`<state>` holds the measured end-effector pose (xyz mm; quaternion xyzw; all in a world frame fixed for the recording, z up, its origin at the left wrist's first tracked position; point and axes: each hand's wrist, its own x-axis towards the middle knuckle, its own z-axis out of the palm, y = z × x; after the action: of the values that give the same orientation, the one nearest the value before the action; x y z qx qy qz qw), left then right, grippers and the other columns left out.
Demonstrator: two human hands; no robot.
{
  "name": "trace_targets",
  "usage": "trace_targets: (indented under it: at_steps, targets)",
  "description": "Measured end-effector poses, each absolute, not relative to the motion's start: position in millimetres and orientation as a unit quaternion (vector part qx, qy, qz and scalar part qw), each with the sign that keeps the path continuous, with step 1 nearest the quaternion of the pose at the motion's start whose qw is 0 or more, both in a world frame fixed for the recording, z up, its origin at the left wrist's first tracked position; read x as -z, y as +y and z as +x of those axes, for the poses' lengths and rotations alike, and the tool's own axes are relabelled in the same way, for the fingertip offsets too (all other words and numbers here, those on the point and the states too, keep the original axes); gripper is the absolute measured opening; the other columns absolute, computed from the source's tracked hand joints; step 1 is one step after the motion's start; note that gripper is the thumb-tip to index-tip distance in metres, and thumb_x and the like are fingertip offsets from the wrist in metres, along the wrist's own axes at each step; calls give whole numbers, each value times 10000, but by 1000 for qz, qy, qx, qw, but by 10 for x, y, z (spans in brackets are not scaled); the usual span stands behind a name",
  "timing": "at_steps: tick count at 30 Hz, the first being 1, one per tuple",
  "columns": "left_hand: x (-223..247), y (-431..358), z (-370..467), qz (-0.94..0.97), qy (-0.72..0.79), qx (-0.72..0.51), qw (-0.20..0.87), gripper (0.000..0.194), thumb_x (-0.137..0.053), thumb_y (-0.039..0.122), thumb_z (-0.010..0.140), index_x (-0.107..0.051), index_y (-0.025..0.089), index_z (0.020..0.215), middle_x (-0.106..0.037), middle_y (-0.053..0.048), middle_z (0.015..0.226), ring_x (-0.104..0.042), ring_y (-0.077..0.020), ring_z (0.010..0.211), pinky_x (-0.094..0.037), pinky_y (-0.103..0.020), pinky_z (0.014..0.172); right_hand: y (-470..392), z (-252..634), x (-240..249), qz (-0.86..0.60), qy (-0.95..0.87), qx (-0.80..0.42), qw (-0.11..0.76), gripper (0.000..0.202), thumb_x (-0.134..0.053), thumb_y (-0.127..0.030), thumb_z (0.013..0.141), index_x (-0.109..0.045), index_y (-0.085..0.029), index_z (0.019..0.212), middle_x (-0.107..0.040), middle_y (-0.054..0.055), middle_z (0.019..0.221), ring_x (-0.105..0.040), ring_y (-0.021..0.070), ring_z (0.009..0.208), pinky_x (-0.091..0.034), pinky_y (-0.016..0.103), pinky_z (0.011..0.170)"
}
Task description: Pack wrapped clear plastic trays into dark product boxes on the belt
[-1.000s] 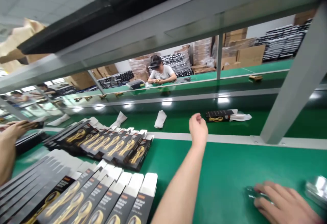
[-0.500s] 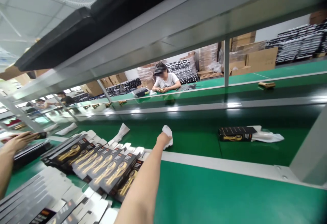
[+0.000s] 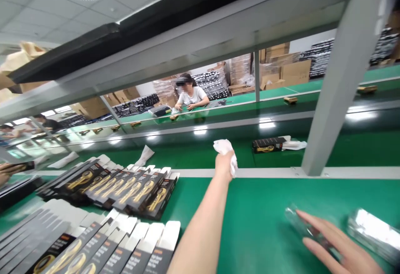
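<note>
Green matting covers the workbench [image 3: 265, 207], with a conveyor belt [image 3: 193, 153] running along its far edge, and over that edge the left hand [image 3: 224, 163] is clamped on a white packet [image 3: 225, 149]. By my judgement this is the pick-up step; next the packet must come back over the bench. The right hand [image 3: 331, 245], fingers spread, rests flat on a clear wrapped piece [image 3: 301, 224] near the bench's front edge, blurred and partly covered.
</note>
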<state>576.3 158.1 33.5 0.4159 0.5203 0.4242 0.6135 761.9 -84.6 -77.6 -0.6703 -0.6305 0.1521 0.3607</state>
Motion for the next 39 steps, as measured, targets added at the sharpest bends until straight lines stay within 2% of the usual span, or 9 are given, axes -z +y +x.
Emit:
trace_targets:
  at_steps: [6, 12, 16, 20, 22, 25, 29, 34, 39]
  targets:
    - [56, 328, 5893, 352, 415, -375, 750, 436, -526, 29, 712, -434, 120, 1128, -600, -54, 863, -605, -143, 744, -512, -298, 711, -925, 7627, 365, -715, -554, -223, 363, 427, -443, -598, 876, -438, -470, 1284, -522, -66, 1268, -584, 175, 985, -550, 246, 701]
    - [113, -235, 5844, 412, 364, -400, 733, 618, -623, 87, 694, -367, 187, 1247, -586, -86, 1122, -581, -191, 1001, -463, -291, 881, -861, 7262, -10, -686, -568, -232, 391, 359, -475, -499, 880, -512, -425, 1229, -531, -39, 1230, -605, 149, 819, -545, 255, 636]
    - [36, -328, 5907, 468, 396, -404, 679, 525, -515, 259, 844, -271, 212, 1306, -570, -84, 1053, -595, -195, 909, -509, -309, 785, -804, 6977, -25, -652, -611, -193, 407, 301, -489, -399, 901, -561, -389, 1193, -570, -14, 1176, -576, 187, 998, -522, 319, 843]
    - [21, -408, 5810, 521, 335, -374, 690, 737, -575, 279, 836, -90, 208, 1386, -426, -150, 1335, -482, -214, 1193, -402, -321, 1015, -807, 6904, 92, -643, -632, -120, 415, 313, -482, -360, 924, -533, -397, 1231, -557, -13, 1225, -532, 203, 1109, -514, 346, 890]
    - [21, -441, 5730, 489, 260, -368, 747, 821, -645, 211, 770, -106, 214, 1390, -353, -142, 1421, -398, -235, 1291, -333, -338, 1078, -820, 6908, 154, -633, -652, -65, 413, 335, -478, -340, 933, -504, -391, 1263, -547, -4, 1244, -527, 210, 1111, -515, 363, 888]
    - [-9, -465, 5650, 372, 193, -382, 823, 696, -622, 202, 771, -242, 213, 1353, -453, -119, 1362, -436, -259, 1267, -357, -384, 1057, -863, 6896, 231, -606, -688, 14, 398, 412, -471, -277, 940, -424, -347, 1343, -506, 36, 1293, -502, 226, 1129, -505, 382, 885]
    - [-49, -459, 5615, 283, 275, -415, 819, 460, -496, 336, 901, -322, 211, 1308, -548, -118, 1264, -520, -232, 1189, -404, -381, 1005, -963, 6888, 265, -551, -754, 54, 354, 527, -521, -227, 910, -349, -267, 1406, -405, 72, 1404, -399, 260, 1256, -445, 394, 982]
    - [-19, -473, 5589, 281, 295, -395, 823, 553, -548, 365, 870, -294, 209, 1335, -513, -142, 1311, -554, -265, 1141, -477, -392, 909, -996, 6992, 170, -631, -655, -125, 397, 485, -452, -421, 929, -330, -321, 1388, -425, 26, 1403, -447, 216, 1247, -485, 353, 969]
    - [-14, -610, 5570, 335, 322, -401, 789, 583, -498, 398, 891, -240, 238, 1388, -491, -107, 1340, -537, -223, 1159, -472, -337, 916, -938, 6950, 119, -600, -618, -375, 343, 564, -419, -547, 907, -344, -301, 1409, -380, 20, 1448, -376, 255, 1307, -336, 433, 1081]
